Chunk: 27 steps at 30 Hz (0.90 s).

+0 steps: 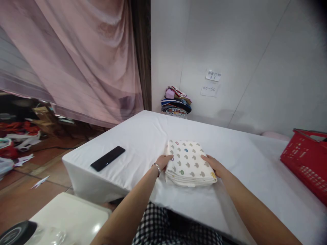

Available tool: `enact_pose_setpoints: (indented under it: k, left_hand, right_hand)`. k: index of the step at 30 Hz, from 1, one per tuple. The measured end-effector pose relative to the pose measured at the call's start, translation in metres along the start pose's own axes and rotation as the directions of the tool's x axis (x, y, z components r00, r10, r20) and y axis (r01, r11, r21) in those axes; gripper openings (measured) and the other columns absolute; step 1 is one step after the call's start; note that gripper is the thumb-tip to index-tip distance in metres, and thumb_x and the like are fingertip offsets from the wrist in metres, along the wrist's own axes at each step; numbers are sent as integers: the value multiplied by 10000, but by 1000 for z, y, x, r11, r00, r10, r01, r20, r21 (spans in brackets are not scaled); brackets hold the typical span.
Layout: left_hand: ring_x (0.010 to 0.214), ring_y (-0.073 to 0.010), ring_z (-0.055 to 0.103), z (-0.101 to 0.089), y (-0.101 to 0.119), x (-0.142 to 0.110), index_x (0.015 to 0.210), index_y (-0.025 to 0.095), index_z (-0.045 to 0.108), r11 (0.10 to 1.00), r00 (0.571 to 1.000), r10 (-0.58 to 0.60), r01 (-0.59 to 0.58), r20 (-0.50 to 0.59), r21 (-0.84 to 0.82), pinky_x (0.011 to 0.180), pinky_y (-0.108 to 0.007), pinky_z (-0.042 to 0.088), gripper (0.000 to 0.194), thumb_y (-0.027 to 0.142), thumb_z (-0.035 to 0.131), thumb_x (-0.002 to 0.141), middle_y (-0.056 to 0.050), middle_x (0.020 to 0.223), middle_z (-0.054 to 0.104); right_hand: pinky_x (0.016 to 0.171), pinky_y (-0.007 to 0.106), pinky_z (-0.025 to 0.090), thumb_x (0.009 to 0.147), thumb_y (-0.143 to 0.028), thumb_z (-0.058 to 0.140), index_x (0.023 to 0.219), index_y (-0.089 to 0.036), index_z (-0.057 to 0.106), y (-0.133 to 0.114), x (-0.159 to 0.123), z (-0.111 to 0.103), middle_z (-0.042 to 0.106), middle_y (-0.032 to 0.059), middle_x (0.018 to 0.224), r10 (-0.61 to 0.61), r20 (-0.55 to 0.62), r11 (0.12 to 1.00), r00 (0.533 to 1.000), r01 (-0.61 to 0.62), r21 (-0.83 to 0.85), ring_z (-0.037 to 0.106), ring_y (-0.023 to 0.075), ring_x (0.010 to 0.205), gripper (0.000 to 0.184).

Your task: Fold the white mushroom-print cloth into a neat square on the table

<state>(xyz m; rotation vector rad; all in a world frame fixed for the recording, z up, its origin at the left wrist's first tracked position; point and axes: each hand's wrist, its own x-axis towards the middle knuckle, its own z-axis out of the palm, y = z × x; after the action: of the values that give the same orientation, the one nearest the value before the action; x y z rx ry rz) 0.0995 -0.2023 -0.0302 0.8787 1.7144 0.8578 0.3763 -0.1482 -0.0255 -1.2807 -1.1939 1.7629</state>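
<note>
A white folded cloth (190, 163) with small grey, red, blue, green and yellow mushroom shapes lies on the white-covered table in front of me. Its layers show along the near edge; I cannot tell whether it is a garment or a blanket. On its left side is my left hand (162, 162), a bracelet at the wrist, thumb on top and fingers mostly hidden at the edge. My right hand (212, 163) grips the opposite side the same way, with the thumb side over the top.
The table (143, 136) carries a black flat slab (108, 158), perhaps a phone, at left. A red basket (306, 160) stands at right. Behind the far edge rises a stack of folded clothes (176, 102). A white stool (68, 214) is at lower left, near a pink curtain (97, 61).
</note>
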Motion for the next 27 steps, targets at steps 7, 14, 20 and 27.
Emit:
enact_pose_setpoints:
  k: [7,14,20,27]
  left_hand:
    - [736,-227,656,-4,-4,6,754,116,632,999,1000,-22,22,-5,-26,553,-254,488,469,571,628,638,-123,804,700]
    - [728,-210,651,26,-4,-3,801,112,590,978,1000,3,-5,-12,-210,547,-257,512,370,456,655,683,-139,881,685]
    - [684,-221,659,64,-1,-14,1006,120,518,921,966,-52,145,253,-363,575,-334,554,482,414,696,669,-107,852,683]
    - [707,-225,662,68,-4,-12,1027,117,498,927,976,-58,130,210,-351,586,-364,560,427,326,683,703,-115,893,676]
  right_hand:
    - [719,412,543,703,-358,691,1252,-171,422,5,-4,5,675,123,991,0,26,999,1000,-1,41,665,262,813,639]
    - [744,329,510,683,-420,685,1378,-229,300,-18,23,-30,615,110,1121,-192,-197,941,961,123,-316,649,222,844,817]
    - [931,431,391,724,-350,606,1331,-169,404,-40,39,-58,530,150,1240,-283,-218,532,934,-37,-846,519,299,1099,665]
    - [1048,370,281,792,-404,510,1245,-263,505,-27,27,32,447,15,1348,-537,170,401,826,427,-811,363,217,1260,474]
